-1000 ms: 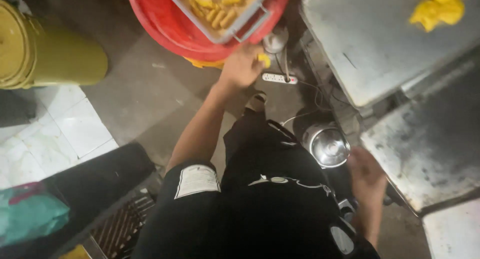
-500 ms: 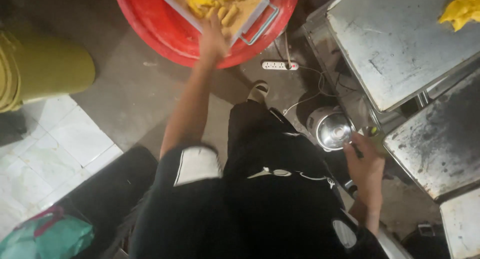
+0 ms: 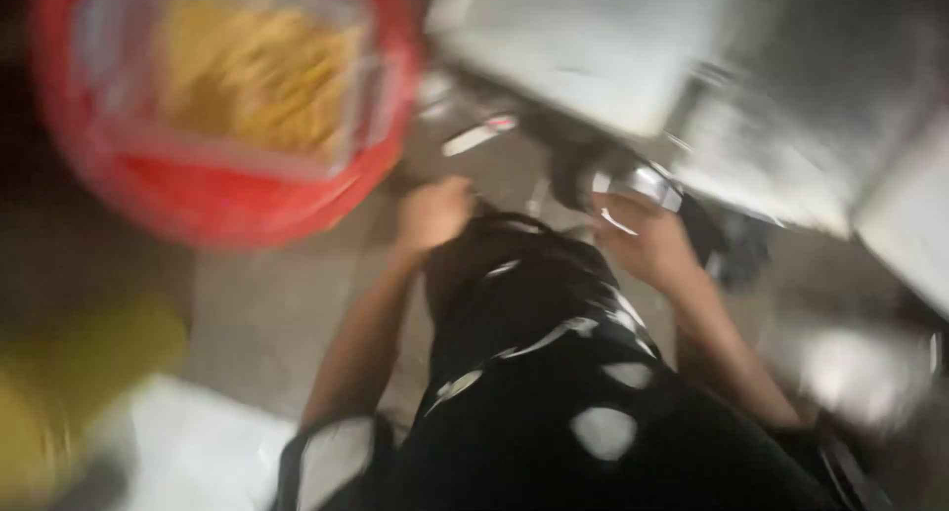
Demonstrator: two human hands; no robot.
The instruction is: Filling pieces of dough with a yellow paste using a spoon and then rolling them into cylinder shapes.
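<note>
The whole view is smeared by motion. My left hand (image 3: 435, 212) hangs over the floor just right of a big red basin (image 3: 227, 190), its fingers curled; anything inside them is lost in the blur. A clear tray of yellow food pieces (image 3: 259, 76) rests across the basin. My right hand (image 3: 643, 242) is at a small shiny steel pot (image 3: 645, 183), touching or just below it; the blur hides whether it grips. My dark patterned clothing fills the lower middle.
Grey metal worktops (image 3: 613, 46) stand at the upper right, with another shiny metal thing (image 3: 860, 373) at the lower right. A yellow container (image 3: 69, 392) blurs at the lower left beside pale floor tiles (image 3: 198, 452). A small white object (image 3: 474, 137) lies on the floor.
My left hand has left the tray on the red basin and drawn back toward my body. My right hand has risen to the steel pot. The camera has swung, blurring everything.
</note>
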